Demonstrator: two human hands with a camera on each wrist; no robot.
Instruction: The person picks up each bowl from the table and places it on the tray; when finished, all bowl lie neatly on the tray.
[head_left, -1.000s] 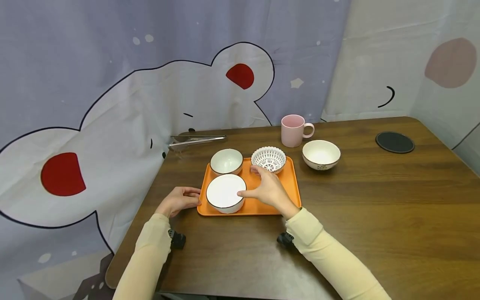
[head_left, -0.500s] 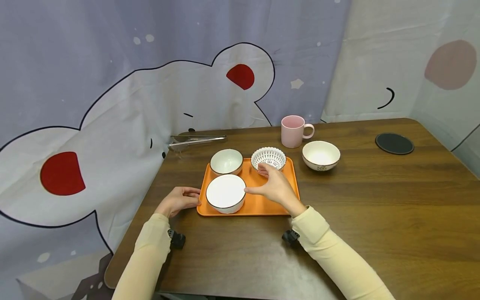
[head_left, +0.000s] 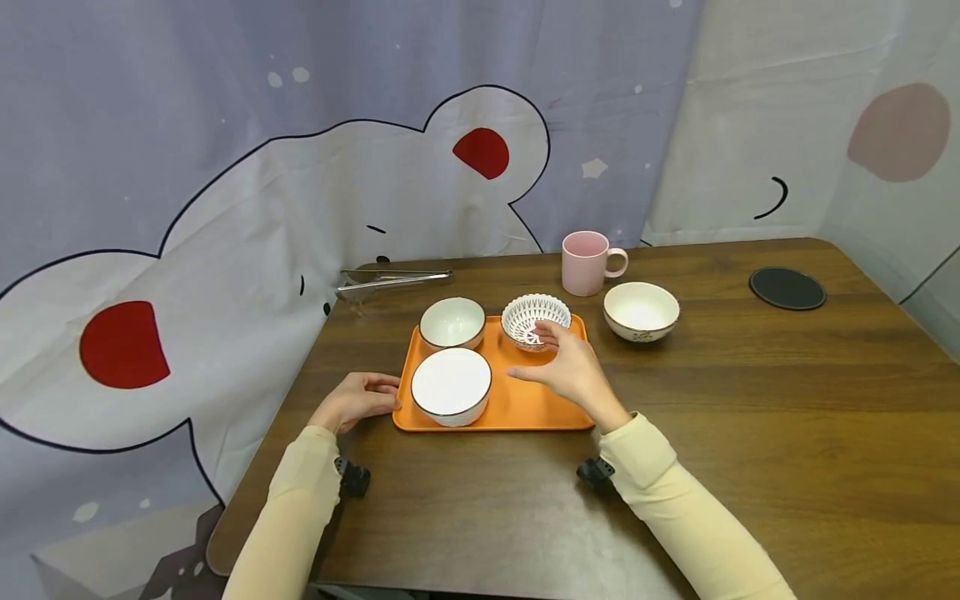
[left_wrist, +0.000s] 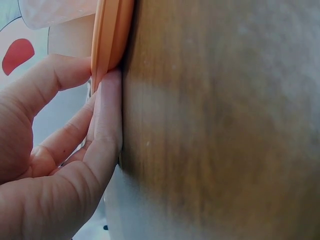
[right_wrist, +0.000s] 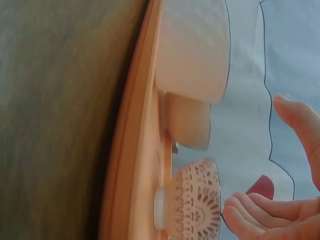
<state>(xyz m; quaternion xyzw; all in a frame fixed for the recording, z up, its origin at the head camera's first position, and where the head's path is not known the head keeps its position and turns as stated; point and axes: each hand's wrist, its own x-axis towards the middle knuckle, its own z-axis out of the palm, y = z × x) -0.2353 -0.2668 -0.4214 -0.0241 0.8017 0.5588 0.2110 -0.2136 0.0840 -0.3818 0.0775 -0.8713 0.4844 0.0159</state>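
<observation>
An orange tray lies on the table with three bowls on it. My left hand pinches the tray's left rim; in the left wrist view, a digit meets the rim from above and another lies low against its edge. A white dark-rimmed bowl stands at the tray's front left, a pale bowl behind it. At the back right sits a patterned bowl, partly hidden by my right hand. That hand hovers over the tray, thumb and fingers spread apart, holding nothing.
Beyond the tray's right back corner stand a pink mug and a floral bowl. A black round coaster lies far right. Metal tongs lie at the back left of the wooden table, before a printed curtain.
My right hand has moved rightward, away from the front white bowl, with its thumb leaving that bowl's rim. The bowls, tray and left hand stay put.
</observation>
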